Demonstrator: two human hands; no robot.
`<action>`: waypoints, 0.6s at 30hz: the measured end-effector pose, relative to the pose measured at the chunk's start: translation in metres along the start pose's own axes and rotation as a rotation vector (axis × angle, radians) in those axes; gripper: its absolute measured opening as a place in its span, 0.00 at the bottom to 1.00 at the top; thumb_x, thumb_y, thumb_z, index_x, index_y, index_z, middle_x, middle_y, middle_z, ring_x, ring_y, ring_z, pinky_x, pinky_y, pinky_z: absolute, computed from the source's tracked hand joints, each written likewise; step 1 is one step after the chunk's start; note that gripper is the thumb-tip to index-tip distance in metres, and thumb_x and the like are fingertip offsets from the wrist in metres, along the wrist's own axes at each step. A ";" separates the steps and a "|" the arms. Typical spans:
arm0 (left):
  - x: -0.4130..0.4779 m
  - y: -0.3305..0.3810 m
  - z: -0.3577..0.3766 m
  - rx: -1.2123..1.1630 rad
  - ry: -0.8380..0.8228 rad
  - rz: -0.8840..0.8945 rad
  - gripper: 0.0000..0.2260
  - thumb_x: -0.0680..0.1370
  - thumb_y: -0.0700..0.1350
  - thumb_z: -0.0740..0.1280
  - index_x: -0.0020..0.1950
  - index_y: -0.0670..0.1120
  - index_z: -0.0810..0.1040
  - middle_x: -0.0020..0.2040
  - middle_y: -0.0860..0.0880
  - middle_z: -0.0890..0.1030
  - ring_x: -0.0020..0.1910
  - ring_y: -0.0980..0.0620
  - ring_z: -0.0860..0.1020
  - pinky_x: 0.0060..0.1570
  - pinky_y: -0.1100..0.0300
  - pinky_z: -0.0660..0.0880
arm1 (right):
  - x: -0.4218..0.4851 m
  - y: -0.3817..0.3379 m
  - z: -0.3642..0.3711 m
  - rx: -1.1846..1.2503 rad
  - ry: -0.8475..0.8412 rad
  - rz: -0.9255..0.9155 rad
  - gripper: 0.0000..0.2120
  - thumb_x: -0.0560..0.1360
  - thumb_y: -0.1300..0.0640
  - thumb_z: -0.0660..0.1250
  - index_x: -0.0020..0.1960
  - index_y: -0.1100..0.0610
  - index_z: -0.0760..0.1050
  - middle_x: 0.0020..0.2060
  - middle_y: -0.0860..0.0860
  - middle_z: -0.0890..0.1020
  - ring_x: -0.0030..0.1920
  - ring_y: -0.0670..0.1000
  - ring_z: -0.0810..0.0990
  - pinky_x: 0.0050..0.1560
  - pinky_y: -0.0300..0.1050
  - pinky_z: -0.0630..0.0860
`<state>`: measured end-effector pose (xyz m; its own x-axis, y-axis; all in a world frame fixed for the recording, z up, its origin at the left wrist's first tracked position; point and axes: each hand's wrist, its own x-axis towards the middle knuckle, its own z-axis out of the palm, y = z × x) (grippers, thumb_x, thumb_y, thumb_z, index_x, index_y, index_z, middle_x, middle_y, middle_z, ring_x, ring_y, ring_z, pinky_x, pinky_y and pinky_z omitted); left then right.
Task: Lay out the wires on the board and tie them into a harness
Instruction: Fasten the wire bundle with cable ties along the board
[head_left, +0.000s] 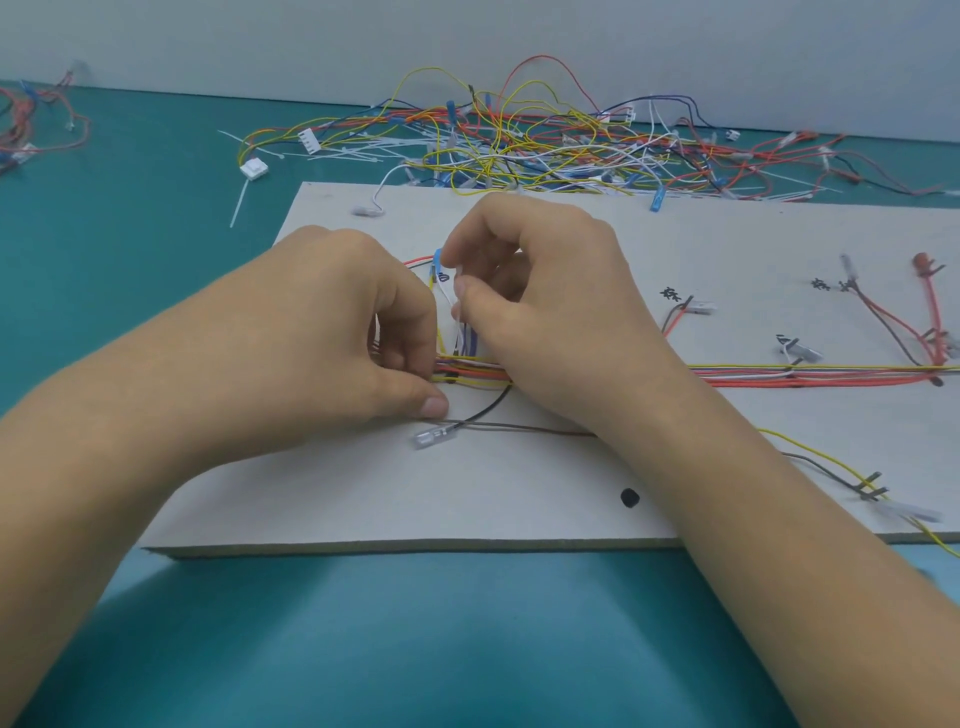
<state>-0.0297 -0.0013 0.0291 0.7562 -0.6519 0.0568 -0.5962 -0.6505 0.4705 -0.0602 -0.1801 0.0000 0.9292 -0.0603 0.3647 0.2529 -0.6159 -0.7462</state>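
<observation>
At the centre of the frame, on the board (467, 493), the left hand (332, 332) pinches the wire bundle (779, 371) to hold its strands together, seemingly so the right hand (535, 291), its grip narrow on a white cable tie (457, 306), can cinch them.

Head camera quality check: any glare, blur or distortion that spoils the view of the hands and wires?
Head view: soft even light, no glare, faint arm shadows on the table. Head view: mild wide-angle bowing; the connector at lower right is smeared. Head view: left hand and right hand are sharp but hide where they grip the wires.
</observation>
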 end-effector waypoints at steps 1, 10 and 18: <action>0.000 0.001 0.000 0.005 0.000 -0.005 0.09 0.61 0.59 0.77 0.34 0.56 0.84 0.33 0.59 0.81 0.35 0.60 0.78 0.31 0.62 0.67 | 0.000 0.000 0.000 0.000 -0.001 0.000 0.09 0.73 0.69 0.66 0.47 0.57 0.80 0.36 0.50 0.82 0.38 0.53 0.84 0.42 0.51 0.79; -0.004 0.012 0.004 0.148 0.029 -0.124 0.06 0.66 0.53 0.77 0.29 0.58 0.84 0.28 0.69 0.76 0.33 0.71 0.74 0.27 0.65 0.62 | 0.000 0.000 0.000 0.006 0.001 0.003 0.10 0.73 0.69 0.66 0.47 0.56 0.80 0.35 0.50 0.82 0.37 0.51 0.83 0.41 0.47 0.79; -0.005 0.019 0.019 0.234 0.106 -0.163 0.06 0.65 0.48 0.70 0.29 0.53 0.78 0.29 0.53 0.76 0.33 0.58 0.72 0.38 0.55 0.77 | 0.001 0.001 0.001 -0.013 -0.002 -0.012 0.09 0.73 0.69 0.67 0.47 0.57 0.80 0.36 0.50 0.82 0.37 0.49 0.82 0.41 0.44 0.78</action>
<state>-0.0498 -0.0178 0.0214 0.8635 -0.4954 0.0947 -0.5014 -0.8232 0.2663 -0.0588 -0.1798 -0.0015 0.9267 -0.0516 0.3722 0.2602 -0.6266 -0.7346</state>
